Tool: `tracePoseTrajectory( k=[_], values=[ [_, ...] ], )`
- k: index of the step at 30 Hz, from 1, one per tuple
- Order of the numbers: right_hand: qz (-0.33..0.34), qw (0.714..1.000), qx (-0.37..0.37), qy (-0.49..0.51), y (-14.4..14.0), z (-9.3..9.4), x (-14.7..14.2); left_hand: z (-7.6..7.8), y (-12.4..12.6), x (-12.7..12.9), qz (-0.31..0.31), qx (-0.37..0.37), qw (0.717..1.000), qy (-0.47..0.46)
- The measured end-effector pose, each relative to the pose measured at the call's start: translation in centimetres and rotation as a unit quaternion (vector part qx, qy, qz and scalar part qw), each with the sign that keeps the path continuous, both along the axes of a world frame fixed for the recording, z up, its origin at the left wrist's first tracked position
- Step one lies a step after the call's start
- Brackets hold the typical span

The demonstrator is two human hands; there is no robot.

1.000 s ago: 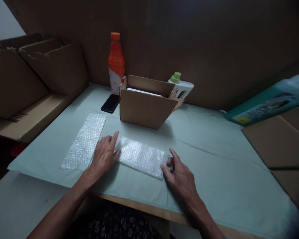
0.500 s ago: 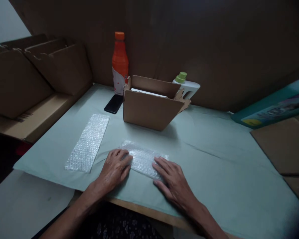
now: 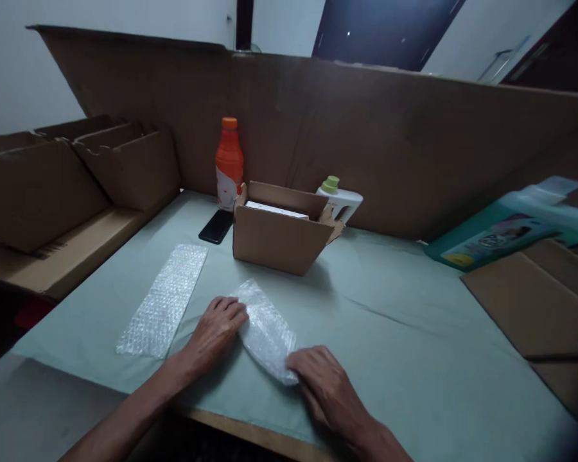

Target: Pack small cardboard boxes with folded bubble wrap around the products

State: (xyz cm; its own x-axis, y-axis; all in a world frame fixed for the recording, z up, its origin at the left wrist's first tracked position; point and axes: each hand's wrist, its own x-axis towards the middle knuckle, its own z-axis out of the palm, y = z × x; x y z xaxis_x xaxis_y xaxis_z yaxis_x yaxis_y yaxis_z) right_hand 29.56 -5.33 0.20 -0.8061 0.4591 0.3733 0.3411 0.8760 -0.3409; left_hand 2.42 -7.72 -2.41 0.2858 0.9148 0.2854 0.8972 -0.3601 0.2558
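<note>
Lying slantwise before the box point(image 3: 277, 240), the bubble wrap point(image 3: 267, 327) is pinched at its near corner by the right hand point(image 3: 326, 385), fingers closed; its left edge is covered by the left hand point(image 3: 218, 328), fingers bent together, grip unclear.

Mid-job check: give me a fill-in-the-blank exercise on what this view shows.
1. The left hand and right hand touch one sheet of clear ____ wrap.
2. A second sheet lies to the ____ of that one.
3. The white bottle has a cap coloured ____.

Missing words: bubble; left; green.
</note>
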Motion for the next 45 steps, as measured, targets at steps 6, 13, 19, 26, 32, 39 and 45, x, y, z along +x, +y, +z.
tracePoseTrajectory(
  k=[6,13,19,26,32,39,45],
  values=[
    [0.001,0.996,-0.088,-0.007,-2.8,0.5,-4.1,1.6,-4.4,-0.7,-0.024,-0.044,0.989,-0.142],
    [-0.018,0.956,-0.291,-0.034,-0.1,2.0,-5.2,1.7,-8.7,2.0,0.095,-0.101,0.924,-0.357],
    [-0.078,0.919,-0.387,0.014,0.8,0.6,-4.2,0.8,-7.0,2.1,0.186,-0.111,0.888,-0.405],
    [-0.166,0.925,-0.340,0.037,1.1,-1.1,-6.0,-0.1,-6.6,1.9,0.178,0.019,0.957,-0.230],
    [-0.106,0.994,0.017,0.038,-0.8,0.2,-4.1,-0.6,-6.0,2.0,0.184,-0.003,0.970,-0.158],
    [0.013,0.999,-0.009,-0.028,-0.6,-0.3,-5.6,0.4,-7.0,1.2,0.085,0.027,0.973,-0.214],
    [-0.050,0.973,-0.220,-0.053,-0.7,1.0,-4.2,1.6,-8.0,1.4,0.069,-0.050,0.960,-0.267]
  ],
)
